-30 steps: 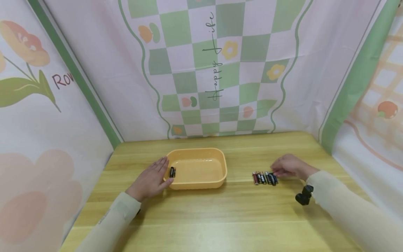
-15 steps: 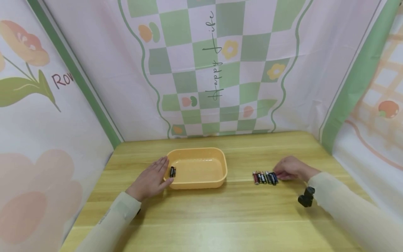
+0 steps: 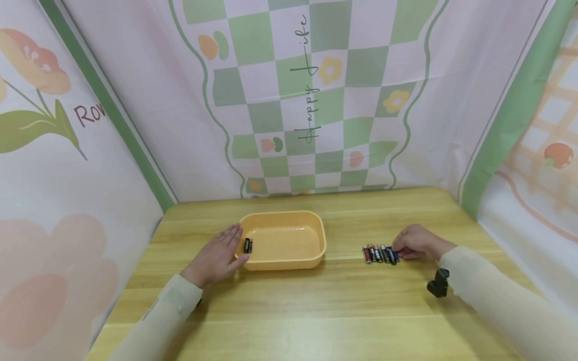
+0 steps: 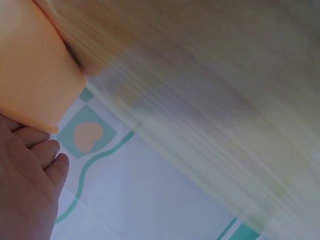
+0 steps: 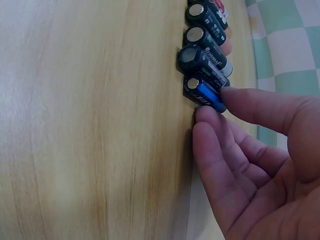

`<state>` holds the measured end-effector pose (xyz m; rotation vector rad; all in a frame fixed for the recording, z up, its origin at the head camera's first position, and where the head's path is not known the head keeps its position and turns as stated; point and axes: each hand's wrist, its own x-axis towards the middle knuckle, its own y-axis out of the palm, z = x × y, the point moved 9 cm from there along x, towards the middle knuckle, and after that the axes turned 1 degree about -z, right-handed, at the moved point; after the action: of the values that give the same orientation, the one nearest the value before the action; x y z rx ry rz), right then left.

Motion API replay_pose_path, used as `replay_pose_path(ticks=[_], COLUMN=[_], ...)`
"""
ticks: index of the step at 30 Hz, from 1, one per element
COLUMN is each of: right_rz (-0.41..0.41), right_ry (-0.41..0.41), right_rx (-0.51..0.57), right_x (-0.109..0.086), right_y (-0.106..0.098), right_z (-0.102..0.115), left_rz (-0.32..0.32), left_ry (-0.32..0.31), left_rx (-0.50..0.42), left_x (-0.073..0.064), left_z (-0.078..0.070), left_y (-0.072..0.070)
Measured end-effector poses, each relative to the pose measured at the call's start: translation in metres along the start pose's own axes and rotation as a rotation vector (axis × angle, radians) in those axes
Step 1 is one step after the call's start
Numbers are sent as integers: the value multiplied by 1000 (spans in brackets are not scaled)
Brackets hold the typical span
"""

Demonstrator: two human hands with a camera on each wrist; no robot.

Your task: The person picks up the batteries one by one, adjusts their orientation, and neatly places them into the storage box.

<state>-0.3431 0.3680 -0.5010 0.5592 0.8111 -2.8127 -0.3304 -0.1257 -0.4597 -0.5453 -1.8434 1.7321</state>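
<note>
My left hand (image 3: 217, 256) rests against the left end of a yellow-orange plastic tray (image 3: 285, 264), fingers straight along its rim and thumb at the front edge. Two dark batteries (image 3: 248, 245) lie inside the tray at that end. The left wrist view shows the left hand (image 4: 30, 175) touching the tray's wall (image 4: 35, 65). At the right, several batteries (image 3: 376, 254) lie side by side in a row. My right hand (image 3: 417, 241) is at the row's right end. In the right wrist view, its thumb and fingertips pinch a blue battery (image 5: 206, 93), beside a thicker dark battery (image 5: 200, 64).
Everything stands on a wooden table (image 3: 289, 311). Behind it hangs a checkered cloth (image 3: 293, 125), with printed cloth on both sides. A black device (image 3: 438, 283) is on the right wrist.
My right hand drew back slightly to the right from the row, then came in again at the end battery. The left hand and tray have stayed put.
</note>
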Motion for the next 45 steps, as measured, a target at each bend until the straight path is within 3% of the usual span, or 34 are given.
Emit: replay_pose_path(ticks=[22,34,45], right_rz=[-77,-91,-63], right_ry=[1,-3,-16], right_rx=[-166,-100,19], right_x=[-3,2,0], right_y=[-5,-11,-10], right_z=[9,-3,3], left_rz=[5,9,4], left_ry=[-6,-6,-9], left_rx=[-6,-9,-11], left_x=[0,0,0], left_z=[-1,0,2], left_y=[0,1,2])
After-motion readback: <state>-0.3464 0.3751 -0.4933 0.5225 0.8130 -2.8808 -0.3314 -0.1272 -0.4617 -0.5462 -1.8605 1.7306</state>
